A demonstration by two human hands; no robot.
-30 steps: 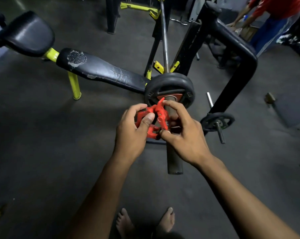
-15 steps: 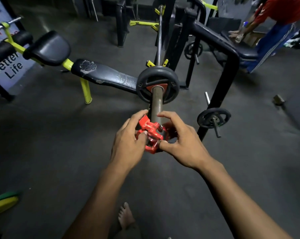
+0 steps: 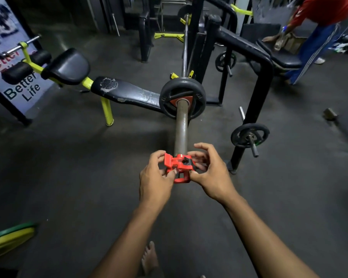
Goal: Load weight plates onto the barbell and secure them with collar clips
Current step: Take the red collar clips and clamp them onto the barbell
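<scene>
A red collar clip (image 3: 178, 167) sits at the near end of the barbell sleeve (image 3: 181, 125), its lever raised at the left. My left hand (image 3: 156, 177) pinches the clip's left side with thumb and fingers. My right hand (image 3: 210, 173) holds its right side, the upper fingers spread above it. Farther up the sleeve a black weight plate (image 3: 182, 97) with a red hub is loaded against the bar. The thin bar (image 3: 185, 47) runs away to the rack. The sleeve's tip is hidden by the clip and my hands.
A black bench with yellow legs (image 3: 127, 93) lies left of the plate. A black rack post (image 3: 255, 109) with a small plate on a peg (image 3: 249, 135) stands right. Green and yellow plates (image 3: 8, 235) lie at bottom left. A person in red (image 3: 321, 21) bends at the top right.
My view pulled back and up, so more of the sleeve shows between clip and plate. The clip came from the plate side to the sleeve's near end, its lever now up at the left.
</scene>
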